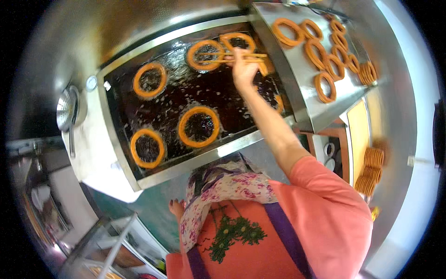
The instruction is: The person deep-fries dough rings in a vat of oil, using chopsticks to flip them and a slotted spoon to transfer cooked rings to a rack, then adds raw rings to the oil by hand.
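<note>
My right hand (244, 68) grips a pair of long wooden chopsticks (212, 61), held out over a rectangular fryer of dark oil (167, 115). The chopstick tips reach over a golden dough ring (190, 55); whether they touch it I cannot tell. Another ring (249, 39) floats just beyond the hand, and others lie partly hidden behind the forearm. Further rings float at the left (136, 83), at the lower left (134, 153) and at the near middle (182, 134). My left hand (177, 206) hangs low beside the apron (251, 186), its fingers partly hidden; whether it holds anything is unclear.
Several fried rings lie on a metal tray (303, 75) right of the fryer. Stacks of rings (373, 157) stand farther right. A metal skimmer (66, 110) rests on the left ledge. The fryer's metal rim (223, 151) runs in front of me; a metal-framed rack (120, 240) stands lower left.
</note>
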### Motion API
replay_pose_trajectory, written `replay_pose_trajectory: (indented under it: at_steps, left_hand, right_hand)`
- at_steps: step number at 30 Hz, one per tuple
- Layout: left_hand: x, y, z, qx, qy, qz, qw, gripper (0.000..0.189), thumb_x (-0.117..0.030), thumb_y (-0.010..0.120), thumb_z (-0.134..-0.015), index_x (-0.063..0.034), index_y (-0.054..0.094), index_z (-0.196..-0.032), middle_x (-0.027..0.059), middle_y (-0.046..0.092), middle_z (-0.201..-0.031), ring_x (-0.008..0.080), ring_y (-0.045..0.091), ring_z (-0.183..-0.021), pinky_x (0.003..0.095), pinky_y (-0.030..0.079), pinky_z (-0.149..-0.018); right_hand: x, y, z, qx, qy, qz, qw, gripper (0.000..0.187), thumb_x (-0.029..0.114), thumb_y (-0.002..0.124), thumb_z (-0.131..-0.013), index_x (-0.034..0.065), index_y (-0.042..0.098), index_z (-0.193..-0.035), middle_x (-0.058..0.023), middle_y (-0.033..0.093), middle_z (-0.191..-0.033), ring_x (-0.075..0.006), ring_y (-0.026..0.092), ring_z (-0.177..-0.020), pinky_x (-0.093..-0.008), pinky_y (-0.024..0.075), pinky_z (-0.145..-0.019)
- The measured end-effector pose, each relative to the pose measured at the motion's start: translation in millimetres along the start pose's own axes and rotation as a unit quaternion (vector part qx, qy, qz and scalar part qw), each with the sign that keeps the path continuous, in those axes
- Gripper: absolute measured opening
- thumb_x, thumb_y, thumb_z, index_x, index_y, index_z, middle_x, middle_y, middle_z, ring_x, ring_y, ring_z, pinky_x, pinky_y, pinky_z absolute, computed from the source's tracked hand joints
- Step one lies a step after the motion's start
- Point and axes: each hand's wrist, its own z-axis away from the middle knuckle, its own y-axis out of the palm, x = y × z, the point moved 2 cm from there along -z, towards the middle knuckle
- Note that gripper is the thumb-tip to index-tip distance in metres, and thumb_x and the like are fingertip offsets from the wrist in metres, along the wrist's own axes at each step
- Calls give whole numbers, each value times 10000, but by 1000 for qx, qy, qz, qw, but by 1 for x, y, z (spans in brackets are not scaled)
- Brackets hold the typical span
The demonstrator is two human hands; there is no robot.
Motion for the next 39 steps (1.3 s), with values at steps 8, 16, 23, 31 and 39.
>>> replay_pose_trajectory:
  at_steps: [8, 16, 23, 31, 39]
  left_hand:
    - [43, -21, -80, -8, 73, -9, 997, 446, -59, 559, -749, 43, 441, -1167, 193, 552, -957, 278, 602, -665, 353, 500, -523]
    - [11, 23, -57, 44, 21, -47, 998, 443, -21, 536, -751, 34, 441, -1180, 183, 554, -910, 292, 579, -585, 358, 463, -445]
    - [0, 36, -66, 126, -10, 33, 991, 512, -20, 517, -766, 1, 364, -1254, 170, 556, -864, 314, 563, -550, 387, 424, -406]
    - [14, 24, -90, 106, 4, -35, 994, 530, -38, 523, -770, -33, 351, -1271, 182, 561, -902, 325, 560, -551, 402, 433, -408]
    - [-5, 28, -45, 97, -71, 1, 993, 465, -66, 522, -776, -50, 411, -1227, 179, 574, -881, 301, 597, -583, 362, 466, -411]
  right_hand:
    - [41, -37, 28, 6, -20, -17, 1000, 135, 126, 576, -856, -9, 571, -870, -104, 620, -765, -205, 650, -649, -298, 555, -554]
    - [204, -168, 65, -137, -57, 178, 973, 216, 164, 529, -888, -50, 557, -873, -146, 613, -768, -237, 648, -651, -325, 561, -564]
    - [204, -214, 73, -53, -55, 307, 948, 216, 156, 567, -870, -57, 598, -849, -131, 631, -786, -185, 634, -660, -273, 519, -585]
    - [156, -203, 65, 50, 33, 354, 933, 234, 178, 586, -858, -54, 597, -882, -124, 628, -770, -167, 629, -645, -257, 512, -557]
    - [119, -193, 54, -26, 72, 218, 973, 288, 210, 589, -853, -73, 556, -888, -162, 617, -795, -213, 641, -656, -301, 545, -539]
